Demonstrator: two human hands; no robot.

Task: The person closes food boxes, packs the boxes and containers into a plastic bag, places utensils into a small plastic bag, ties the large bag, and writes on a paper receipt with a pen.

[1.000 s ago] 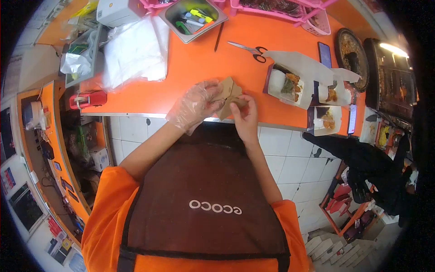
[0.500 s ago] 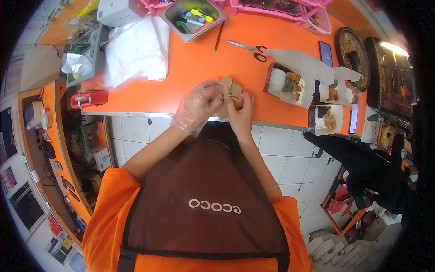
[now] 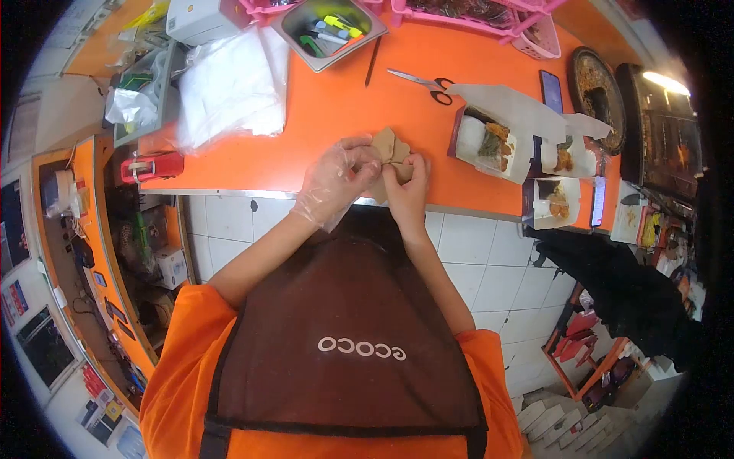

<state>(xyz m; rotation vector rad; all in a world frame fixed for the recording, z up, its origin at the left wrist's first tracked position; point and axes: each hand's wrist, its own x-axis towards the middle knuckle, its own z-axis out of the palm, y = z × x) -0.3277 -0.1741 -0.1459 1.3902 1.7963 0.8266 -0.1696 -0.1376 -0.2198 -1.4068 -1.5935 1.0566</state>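
A small folded piece of brown cardboard is held at the front edge of the orange table, its flaps standing up. My left hand, in a clear plastic glove, pinches its left side. My right hand grips the lower right part, thumb in front and fingers curled behind. The fingers partly cover the cardboard, so its full shape is hidden.
Open food boxes stand to the right, near two phones. Scissors, a metal tray of markers and white plastic bags lie farther back. A red tape dispenser sits at left.
My fingers have barely shifted on the cardboard, which stays in both hands. The black-clothed shape at right has changed its outline and position. The whole view has shifted slightly.
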